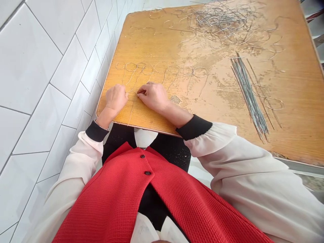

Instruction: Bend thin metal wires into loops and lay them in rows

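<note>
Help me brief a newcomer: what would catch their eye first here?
A red waffle-knit vest fills the bottom. On the wooden tabletop above it, a row of wire loops lies beyond the left hand and right hand, a wire tangle at the far end, and a bundle of straight wires to the right.

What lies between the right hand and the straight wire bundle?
In the head view, the right hand and the straight wire bundle have a worn patch of the wooden board and loose looped-wire tails between them.

The head-worn view looks forward and down from above the red waistcoat [141,189], close over the fingers [143,91] and the wooden worktop [291,111] beyond them.
</note>
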### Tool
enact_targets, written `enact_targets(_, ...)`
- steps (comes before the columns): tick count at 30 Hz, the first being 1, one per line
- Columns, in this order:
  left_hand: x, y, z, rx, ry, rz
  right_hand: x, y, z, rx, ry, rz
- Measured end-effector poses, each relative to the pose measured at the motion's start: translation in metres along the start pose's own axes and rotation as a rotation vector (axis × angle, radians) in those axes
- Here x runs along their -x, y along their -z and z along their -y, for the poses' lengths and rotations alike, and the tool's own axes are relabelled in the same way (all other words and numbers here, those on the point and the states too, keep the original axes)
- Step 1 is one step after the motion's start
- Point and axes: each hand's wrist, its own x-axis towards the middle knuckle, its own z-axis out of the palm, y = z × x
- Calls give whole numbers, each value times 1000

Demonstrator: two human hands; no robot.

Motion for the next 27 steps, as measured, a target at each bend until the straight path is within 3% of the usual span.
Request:
enact_targets(6, 4, 15, -16, 22, 99, 22, 0, 4, 8, -68, -64, -8)
enact_targets(9, 7, 22, -23, 73, 153, -8, -2, 4, 11, -227, -154, 8)
enact_targets(12, 9, 24, -24, 222, 172, -1, -4, 2, 11, -496, -257, 32)
enact_targets(16, 9, 26, -25, 562, 251, 140, -7, 0, 11, -722, -333, 15)
enact_targets(20, 6, 26, -27, 707, 288, 208, -10, 1, 12, -837, -393, 16)
enact_targets(27, 4, 23, -24, 758, 275, 171, -12, 1, 12, -883, -430, 11)
